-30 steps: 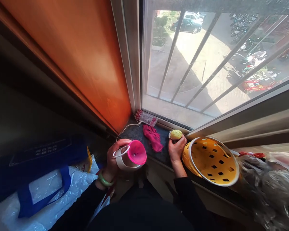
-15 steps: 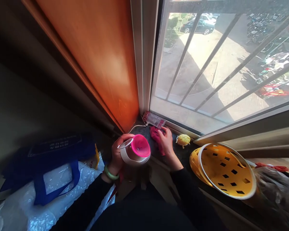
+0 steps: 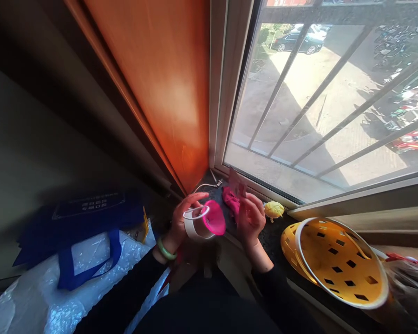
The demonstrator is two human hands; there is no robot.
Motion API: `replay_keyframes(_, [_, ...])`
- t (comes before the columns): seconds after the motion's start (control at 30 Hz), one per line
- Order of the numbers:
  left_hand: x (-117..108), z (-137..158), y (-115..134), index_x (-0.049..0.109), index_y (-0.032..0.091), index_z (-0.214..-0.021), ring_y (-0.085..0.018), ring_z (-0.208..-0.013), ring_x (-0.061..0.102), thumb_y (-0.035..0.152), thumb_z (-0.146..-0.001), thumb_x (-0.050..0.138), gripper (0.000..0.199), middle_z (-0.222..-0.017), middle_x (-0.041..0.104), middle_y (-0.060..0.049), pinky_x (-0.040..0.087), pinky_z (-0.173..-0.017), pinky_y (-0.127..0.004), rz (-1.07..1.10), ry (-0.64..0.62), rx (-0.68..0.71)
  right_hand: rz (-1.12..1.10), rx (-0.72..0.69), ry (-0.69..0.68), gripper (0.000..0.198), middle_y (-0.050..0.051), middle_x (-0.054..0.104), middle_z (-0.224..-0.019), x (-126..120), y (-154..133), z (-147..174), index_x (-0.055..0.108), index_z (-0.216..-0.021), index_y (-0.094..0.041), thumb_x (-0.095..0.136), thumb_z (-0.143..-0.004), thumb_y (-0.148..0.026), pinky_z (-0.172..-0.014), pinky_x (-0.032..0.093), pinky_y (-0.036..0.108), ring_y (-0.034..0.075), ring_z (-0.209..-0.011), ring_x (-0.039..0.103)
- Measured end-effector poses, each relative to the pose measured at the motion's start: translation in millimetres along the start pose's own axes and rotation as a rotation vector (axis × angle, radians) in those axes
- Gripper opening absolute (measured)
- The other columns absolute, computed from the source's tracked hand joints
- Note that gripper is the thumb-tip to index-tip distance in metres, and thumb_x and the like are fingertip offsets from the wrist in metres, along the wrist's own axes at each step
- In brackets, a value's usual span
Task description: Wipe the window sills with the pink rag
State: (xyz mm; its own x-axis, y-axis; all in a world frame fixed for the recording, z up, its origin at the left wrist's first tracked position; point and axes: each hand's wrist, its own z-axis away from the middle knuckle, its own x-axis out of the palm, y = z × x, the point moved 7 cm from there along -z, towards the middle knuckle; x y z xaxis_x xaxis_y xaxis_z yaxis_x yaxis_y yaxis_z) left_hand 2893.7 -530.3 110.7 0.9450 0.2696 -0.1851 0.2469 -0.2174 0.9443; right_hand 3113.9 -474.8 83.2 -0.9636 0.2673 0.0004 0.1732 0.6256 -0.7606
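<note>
My left hand [image 3: 179, 221], with a green bangle at the wrist, is wrapped round a white cup-shaped device with a bright pink funnel-like mouth [image 3: 216, 220]. A thin white ring stands up at the device's rim. My right hand [image 3: 251, 221] pinches a pink printed packet [image 3: 237, 183], raised and blurred by motion. Behind that hand a crumpled magenta cloth [image 3: 230, 200] lies on the dark windowsill. A small yellow figure [image 3: 274, 209] sits just right of my right hand.
A yellow basket with a white rim [image 3: 386, 283] stands at the right, beside a clear plastic bag [image 3: 409, 287]. To the left lie a blue bag [image 3: 90, 204] and bubble wrap [image 3: 28, 297]. A white cable [image 3: 205, 185] runs along the corner below the barred window [image 3: 299, 116].
My right hand has let go of the magenta cloth and lifted the printed packet off the sill. The device in my left hand has tilted to the right. The view has shifted slightly.
</note>
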Motion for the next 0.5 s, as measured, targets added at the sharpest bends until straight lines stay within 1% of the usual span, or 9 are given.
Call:
replay_keyframes(0.07, [10.4,2.7,0.2,0.062,0.025,-0.14,-0.019,-0.082,0.071,0.039,-0.094,0.068,0.049,-0.116,0.076,-0.01,0.059,-0.074,-0.033,0.032,-0.097,0.041,-0.128,-0.077,-0.048,0.019,0.002,0.073,-0.103,2.4,-23.7,0.0,0.074,-0.09,-0.023,0.068,-0.091,-0.006,-0.095,0.06,0.042,0.023,-0.108,0.074])
replay_keyframes(0.13, [17.5,5.8,2.0,0.052,0.025,-0.15,-0.022,-0.083,0.073,0.041,-0.092,0.07,0.063,-0.112,0.076,-0.011,0.06,-0.071,-0.034,0.067,-0.153,0.096,-0.233,-0.106,-0.073,0.02,0.001,0.072,-0.094,2.0,-42.0,-0.2,0.068,-0.078,-0.021,0.068,-0.091,-0.006,-0.091,0.062,0.043,0.026,-0.107,0.075])
replay_keyframes(0.17, [19.2,7.3,4.0,0.052,0.024,-0.15,-0.023,-0.084,0.074,0.042,-0.091,0.072,0.065,-0.11,0.076,-0.011,0.06,-0.072,-0.035,0.058,-0.165,0.131,-0.262,-0.116,-0.076,0.021,0.001,0.071,-0.092,0.4,-49.9,-0.2,0.065,-0.075,-0.021,0.069,-0.091,-0.007,-0.089,0.063,0.044,0.027,-0.106,0.075])
replay_keyframes(0.23, [20.7,9.9,9.0,0.059,0.022,-0.143,-0.026,-0.088,0.074,0.045,-0.088,0.075,0.062,-0.109,0.076,-0.013,0.061,-0.077,-0.038,-0.024,-0.178,0.201,-0.284,-0.14,-0.094,0.025,0.001,0.07,-0.087,-3.1,-63.8,0.5,0.062,-0.07,-0.021,0.069,-0.091,-0.008,-0.087,0.063,0.044,0.027,-0.105,0.075])
replay_keyframes(0.3, [19.4,12.0,14.0,0.066,0.022,-0.133,-0.026,-0.089,0.074,0.047,-0.083,0.08,0.058,-0.107,0.076,-0.012,0.061,-0.078,-0.038,-0.125,-0.171,0.261,-0.316,-0.135,-0.148,0.027,0.0,0.069,-0.083,-4.2,-72.9,1.2,0.06,-0.068,-0.021,0.067,-0.092,-0.01,-0.091,0.062,0.045,0.027,-0.106,0.075])
replay_keyframes(0.33, [18.2,12.9,15.8,0.068,0.023,-0.131,-0.026,-0.088,0.074,0.048,-0.08,0.082,0.058,-0.106,0.076,-0.011,0.061,-0.078,-0.038,-0.154,-0.164,0.281,-0.354,-0.086,-0.155,0.027,0.0,0.069,-0.083,-5.3,-72.8,0.3,0.06,-0.068,-0.022,0.064,-0.093,-0.011,-0.094,0.061,0.047,0.027,-0.109,0.074])
replay_keyframes(0.37, [16.9,13.6,17.2,0.068,0.023,-0.129,-0.025,-0.088,0.073,0.048,-0.078,0.083,0.059,-0.104,0.075,-0.011,0.06,-0.077,-0.038,-0.163,-0.155,0.294,-0.408,0.003,-0.129,0.026,0.001,0.07,-0.086,-7.6,-68.6,-1.7,0.06,-0.07,-0.022,0.062,-0.094,-0.014,-0.099,0.059,0.049,0.028,-0.114,0.072])
replay_keyframes(0.47, [16.6,15.0,21.4,0.067,0.023,-0.129,-0.024,-0.088,0.073,0.044,-0.078,0.085,0.057,-0.104,0.075,-0.01,0.06,-0.077,-0.038,-0.13,-0.155,0.341,-0.573,0.424,0.01,0.014,0.002,0.071,-0.119,-11.9,-39.0,-8.6,0.067,-0.087,-0.027,0.058,-0.097,-0.029,-0.11,0.052,0.053,0.029,-0.132,0.062])
replay_keyframes(0.5, [17.9,15.5,23.7,0.067,0.024,-0.13,-0.025,-0.091,0.073,0.041,-0.078,0.085,0.057,-0.107,0.075,-0.011,0.06,-0.078,-0.039,-0.12,-0.165,0.367,-0.601,0.575,-0.022,0.015,0.002,0.068,-0.13,-7.5,-29.3,-9.8,0.07,-0.094,-0.028,0.058,-0.097,-0.036,-0.111,0.051,0.052,0.029,-0.134,0.06])
